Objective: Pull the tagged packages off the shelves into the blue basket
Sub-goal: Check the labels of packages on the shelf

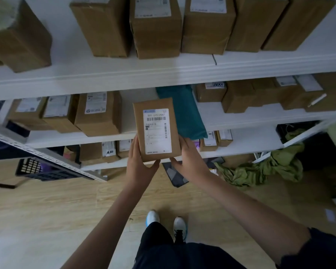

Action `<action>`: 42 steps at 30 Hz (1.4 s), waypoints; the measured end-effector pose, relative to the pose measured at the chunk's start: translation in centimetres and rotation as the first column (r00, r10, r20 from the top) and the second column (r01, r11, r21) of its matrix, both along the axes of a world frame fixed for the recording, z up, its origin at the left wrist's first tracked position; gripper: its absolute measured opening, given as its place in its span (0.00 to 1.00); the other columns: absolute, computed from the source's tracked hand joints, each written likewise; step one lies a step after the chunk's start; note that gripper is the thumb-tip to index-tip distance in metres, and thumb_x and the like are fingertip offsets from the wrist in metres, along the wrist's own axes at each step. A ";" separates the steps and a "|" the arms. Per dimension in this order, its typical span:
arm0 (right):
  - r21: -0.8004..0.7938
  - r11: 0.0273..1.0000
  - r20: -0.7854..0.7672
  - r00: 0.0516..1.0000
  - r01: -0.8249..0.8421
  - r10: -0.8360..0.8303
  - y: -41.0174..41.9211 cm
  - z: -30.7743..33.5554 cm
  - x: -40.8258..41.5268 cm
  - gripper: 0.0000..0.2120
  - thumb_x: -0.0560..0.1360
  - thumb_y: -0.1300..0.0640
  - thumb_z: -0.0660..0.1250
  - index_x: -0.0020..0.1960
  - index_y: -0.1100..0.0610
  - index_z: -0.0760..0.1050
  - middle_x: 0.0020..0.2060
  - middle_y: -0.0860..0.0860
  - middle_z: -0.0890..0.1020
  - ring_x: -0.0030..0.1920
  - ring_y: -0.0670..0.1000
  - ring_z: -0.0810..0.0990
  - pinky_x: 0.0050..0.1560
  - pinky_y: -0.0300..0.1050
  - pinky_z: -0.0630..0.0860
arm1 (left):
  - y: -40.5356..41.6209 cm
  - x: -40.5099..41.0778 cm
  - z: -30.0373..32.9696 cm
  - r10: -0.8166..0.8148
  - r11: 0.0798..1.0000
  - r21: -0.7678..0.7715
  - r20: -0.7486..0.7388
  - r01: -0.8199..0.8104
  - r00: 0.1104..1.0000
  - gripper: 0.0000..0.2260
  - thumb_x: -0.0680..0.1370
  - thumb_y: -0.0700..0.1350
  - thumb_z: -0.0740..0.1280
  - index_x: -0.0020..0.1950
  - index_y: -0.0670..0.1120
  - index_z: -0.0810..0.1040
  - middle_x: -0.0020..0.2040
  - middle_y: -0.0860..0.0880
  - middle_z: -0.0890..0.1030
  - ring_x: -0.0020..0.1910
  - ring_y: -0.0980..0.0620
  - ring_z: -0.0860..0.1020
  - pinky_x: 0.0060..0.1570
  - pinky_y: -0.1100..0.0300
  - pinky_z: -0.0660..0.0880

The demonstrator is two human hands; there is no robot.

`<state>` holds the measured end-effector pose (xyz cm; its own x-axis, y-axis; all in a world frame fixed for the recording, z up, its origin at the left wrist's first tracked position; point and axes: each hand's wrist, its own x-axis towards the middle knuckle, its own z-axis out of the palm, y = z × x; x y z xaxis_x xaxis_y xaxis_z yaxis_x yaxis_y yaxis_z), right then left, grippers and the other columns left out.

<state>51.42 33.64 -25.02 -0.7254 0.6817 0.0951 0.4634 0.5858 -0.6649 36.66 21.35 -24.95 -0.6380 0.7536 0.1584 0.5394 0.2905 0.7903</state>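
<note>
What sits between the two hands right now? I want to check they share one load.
In the head view, one brown package with a white label lies between the left hand and the right hand, both gripping its lower end.

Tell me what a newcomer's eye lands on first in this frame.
A flat brown cardboard package with a white barcode label, held mid-frame by the left hand and right hand. Behind it, white shelves carry brown boxes; a teal plastic mailer leans just right of it.
</note>
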 end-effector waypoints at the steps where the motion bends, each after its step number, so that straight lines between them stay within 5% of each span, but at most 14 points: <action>1: -0.010 1.000 0.001 1.000 -0.001 0.001 -0.4 0.0 0.4 0.37 0.74 0.54 0.76 0.77 0.54 0.61 0.67 0.52 0.71 0.69 0.50 0.70 0.69 0.45 0.72 | -0.3 0.3 0.0 -0.003 1.000 -0.009 -0.002 0.003 1.000 0.46 0.68 0.44 0.81 0.80 0.45 0.59 0.76 0.49 0.67 0.76 0.49 0.65 0.70 0.45 0.71; 13: -0.080 0.997 -0.006 1.000 0.020 -0.021 -3.8 2.4 -0.8 0.36 0.75 0.55 0.74 0.78 0.53 0.62 0.69 0.50 0.70 0.68 0.47 0.71 0.68 0.40 0.71 | -3.2 -1.5 1.8 -0.040 0.998 -0.052 0.020 0.041 0.999 0.47 0.68 0.47 0.81 0.80 0.48 0.58 0.76 0.52 0.67 0.75 0.52 0.66 0.70 0.45 0.71; 18: -0.201 0.979 0.016 1.000 0.028 -0.026 -4.4 3.0 -1.6 0.33 0.75 0.56 0.74 0.77 0.52 0.64 0.61 0.39 0.68 0.62 0.41 0.72 0.61 0.35 0.72 | -3.9 -2.5 1.6 -0.070 0.994 -0.079 0.049 0.074 0.996 0.45 0.67 0.48 0.81 0.79 0.47 0.61 0.73 0.51 0.70 0.71 0.52 0.69 0.68 0.48 0.73; 22: -0.239 0.970 0.067 0.997 0.046 -0.031 -3.5 2.4 -2.1 0.30 0.76 0.55 0.73 0.75 0.53 0.67 0.60 0.42 0.70 0.58 0.40 0.72 0.52 0.26 0.68 | -3.2 -3.0 1.0 -0.074 0.992 -0.097 0.084 0.082 0.994 0.43 0.68 0.47 0.81 0.77 0.47 0.63 0.71 0.51 0.71 0.68 0.54 0.69 0.68 0.52 0.72; 25: -0.268 0.961 0.116 0.993 0.061 -0.031 -1.9 2.1 -3.5 0.30 0.75 0.53 0.74 0.73 0.53 0.68 0.62 0.50 0.73 0.58 0.44 0.73 0.55 0.37 0.73 | -1.7 -3.8 1.3 -0.071 0.991 -0.107 0.100 0.082 0.992 0.42 0.68 0.45 0.80 0.77 0.47 0.63 0.71 0.51 0.70 0.68 0.56 0.69 0.67 0.58 0.70; 29: -0.331 0.938 0.170 0.984 0.104 -0.050 1.1 1.1 -6.6 0.37 0.64 0.36 0.72 0.68 0.51 0.73 0.58 0.50 0.78 0.56 0.50 0.79 0.55 0.50 0.80 | 1.4 -6.2 0.8 -0.009 0.980 -0.196 0.085 0.026 0.996 0.41 0.67 0.44 0.81 0.76 0.47 0.64 0.69 0.50 0.73 0.66 0.52 0.72 0.66 0.53 0.73; 35: -0.380 0.918 0.233 0.972 0.112 -0.022 6.0 0.2 -11.5 0.23 0.73 0.51 0.74 0.65 0.54 0.74 0.58 0.53 0.78 0.53 0.52 0.79 0.50 0.44 0.77 | 6.1 -9.4 0.8 0.105 0.968 -0.234 0.029 -0.096 0.994 0.31 0.70 0.40 0.78 0.70 0.46 0.70 0.64 0.48 0.76 0.62 0.47 0.76 0.60 0.55 0.76; 38: -0.406 0.910 0.210 0.978 0.085 0.003 7.9 0.0 -13.5 0.22 0.73 0.55 0.74 0.65 0.53 0.74 0.58 0.52 0.79 0.55 0.51 0.80 0.56 0.47 0.79 | 7.8 -10.8 0.4 0.156 0.955 -0.257 0.005 -0.150 0.988 0.32 0.72 0.40 0.77 0.73 0.43 0.67 0.67 0.46 0.75 0.65 0.46 0.74 0.64 0.53 0.75; 42: -0.412 0.910 0.194 0.980 0.051 0.033 9.6 0.4 -15.9 0.15 0.75 0.62 0.72 0.60 0.58 0.76 0.52 0.51 0.82 0.51 0.51 0.81 0.50 0.44 0.80 | 9.2 -12.5 0.2 0.229 0.932 -0.292 0.011 -0.216 0.973 0.37 0.73 0.43 0.77 0.77 0.42 0.63 0.69 0.43 0.74 0.67 0.44 0.73 0.65 0.54 0.72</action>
<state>35.56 43.27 -24.60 -0.6944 0.6360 -0.3368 0.6108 0.2733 -0.7431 24.14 30.51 -24.75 -0.7962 0.6003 -0.0752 0.4012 0.6170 0.6770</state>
